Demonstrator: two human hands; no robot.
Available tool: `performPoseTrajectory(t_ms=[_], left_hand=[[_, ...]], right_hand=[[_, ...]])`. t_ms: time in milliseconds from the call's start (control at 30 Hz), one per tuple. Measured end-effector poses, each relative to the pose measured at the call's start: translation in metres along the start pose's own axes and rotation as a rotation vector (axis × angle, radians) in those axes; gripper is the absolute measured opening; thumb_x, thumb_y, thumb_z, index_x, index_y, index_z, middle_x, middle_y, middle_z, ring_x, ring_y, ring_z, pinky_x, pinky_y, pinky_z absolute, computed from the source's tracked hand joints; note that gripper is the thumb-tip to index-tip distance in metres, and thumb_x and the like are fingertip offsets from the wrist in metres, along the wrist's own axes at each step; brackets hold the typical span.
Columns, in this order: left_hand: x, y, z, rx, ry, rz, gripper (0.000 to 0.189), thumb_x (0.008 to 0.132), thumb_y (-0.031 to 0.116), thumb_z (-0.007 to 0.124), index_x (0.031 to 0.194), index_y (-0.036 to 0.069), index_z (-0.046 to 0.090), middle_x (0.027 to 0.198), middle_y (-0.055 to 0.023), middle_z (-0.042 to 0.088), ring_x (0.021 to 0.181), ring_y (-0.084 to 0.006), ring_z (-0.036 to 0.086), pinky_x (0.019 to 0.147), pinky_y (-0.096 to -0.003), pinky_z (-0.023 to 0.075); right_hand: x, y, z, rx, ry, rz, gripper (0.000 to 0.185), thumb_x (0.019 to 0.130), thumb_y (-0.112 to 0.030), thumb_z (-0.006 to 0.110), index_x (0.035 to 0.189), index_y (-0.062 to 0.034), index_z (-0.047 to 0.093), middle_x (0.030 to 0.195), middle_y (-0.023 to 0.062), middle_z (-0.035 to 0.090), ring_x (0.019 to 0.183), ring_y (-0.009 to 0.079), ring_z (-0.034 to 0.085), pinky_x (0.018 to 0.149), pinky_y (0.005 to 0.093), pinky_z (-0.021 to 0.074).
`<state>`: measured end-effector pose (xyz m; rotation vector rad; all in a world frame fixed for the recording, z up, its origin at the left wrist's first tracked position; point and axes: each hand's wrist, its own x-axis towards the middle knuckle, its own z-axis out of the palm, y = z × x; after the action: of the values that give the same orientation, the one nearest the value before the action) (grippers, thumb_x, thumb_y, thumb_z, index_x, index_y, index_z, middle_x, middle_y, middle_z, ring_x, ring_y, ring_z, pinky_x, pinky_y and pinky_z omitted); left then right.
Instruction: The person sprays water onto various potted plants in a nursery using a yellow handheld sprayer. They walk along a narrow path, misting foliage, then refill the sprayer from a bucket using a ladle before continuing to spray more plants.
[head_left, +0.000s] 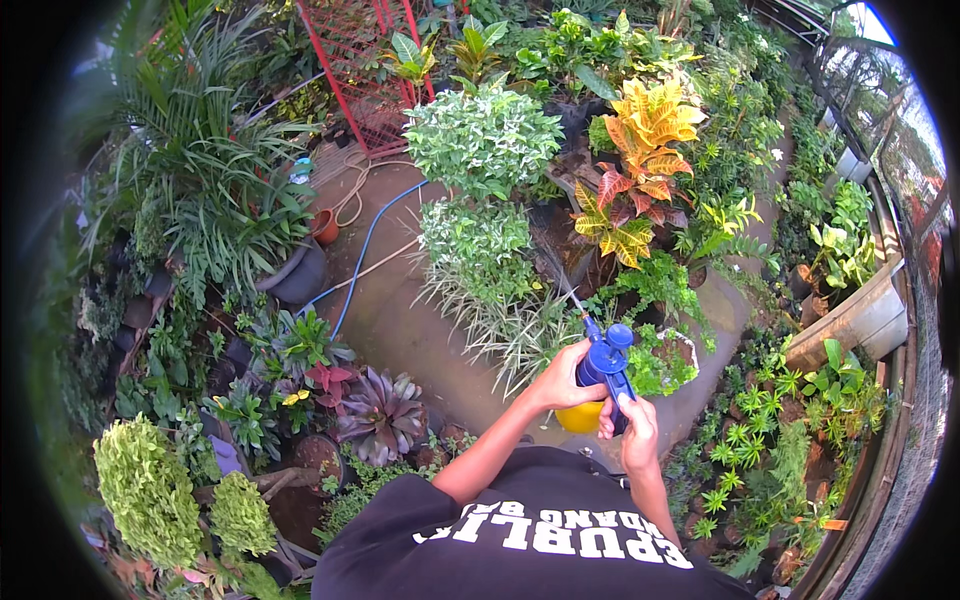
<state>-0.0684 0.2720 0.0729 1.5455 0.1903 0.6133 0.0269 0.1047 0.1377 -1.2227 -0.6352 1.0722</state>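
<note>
Both my hands are around a pump spray bottle (607, 358) with a blue head and a yellow tank (579, 418). My left hand (564, 381) wraps the blue upper part from the left side. At the handle, my right hand (634, 431) has its fingers and thumb closed. The thin nozzle points away from me, and a fine spray (553, 259) leaves its tip. That mist heads toward the base of a yellow and red croton (637, 161). Left of the spray stands a bush with white-edged leaves (480, 139), above striped grassy leaves (517, 337).
A blue hose (360, 262) and a beige hose (352, 199) lie on the concrete path (390, 322). A red metal gate (360, 82) stands at the far end. Potted plants line both sides, including a large dark pot (298, 274) at left and a white trough (862, 319) at right.
</note>
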Motion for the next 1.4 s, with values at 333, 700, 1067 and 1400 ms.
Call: performPoseTrajectory(t_ms=[333,700,1067,1400], left_hand=[[0.027,0.044,-0.012,0.039,-0.028,0.192,0.052,0.075,0.021,0.086,0.116,-0.001,0.061,0.106,-0.0090,0.068,0.098,-0.0169,0.064,0.096,-0.0339,0.0499],[-0.012,-0.020,-0.002,-0.175,-0.012,-0.015,0.057,0.080,0.017,0.080,0.130,0.000,0.058,0.121,-0.0092,0.068,0.113,-0.0169,0.065,0.104,-0.0356,0.0486],[-0.061,-0.058,0.056,-0.298,0.045,-0.089,0.050,0.086,0.017,0.077,0.130,0.001,0.060,0.121,-0.0095,0.070,0.113,-0.0188,0.066,0.106,-0.0370,0.0481],[-0.083,-0.066,0.184,-0.467,-0.273,-0.222,0.052,0.088,0.012,0.073,0.137,0.001,0.056,0.123,-0.0068,0.067,0.105,-0.0136,0.065,0.097,-0.0335,0.0514]], right_hand=[[0.005,-0.018,0.014,-0.040,-0.006,-0.218,0.035,0.101,-0.027,0.049,0.085,0.0018,0.060,0.069,0.0054,0.056,0.059,0.0119,0.053,0.057,0.0279,0.0441],[0.001,0.003,0.003,-0.101,-0.032,0.010,0.036,0.104,-0.029,0.048,0.086,-0.0004,0.061,0.068,0.0043,0.056,0.059,0.0112,0.052,0.056,0.0268,0.0432],[-0.036,0.030,-0.031,-0.133,0.023,0.244,0.034,0.104,-0.029,0.051,0.084,-0.0038,0.062,0.065,-0.0005,0.055,0.056,0.0082,0.049,0.054,0.0253,0.0398],[-0.160,0.033,-0.093,-0.044,0.371,0.251,0.034,0.104,-0.030,0.053,0.085,-0.0039,0.064,0.065,-0.0009,0.056,0.053,0.0077,0.047,0.051,0.0244,0.0379]])
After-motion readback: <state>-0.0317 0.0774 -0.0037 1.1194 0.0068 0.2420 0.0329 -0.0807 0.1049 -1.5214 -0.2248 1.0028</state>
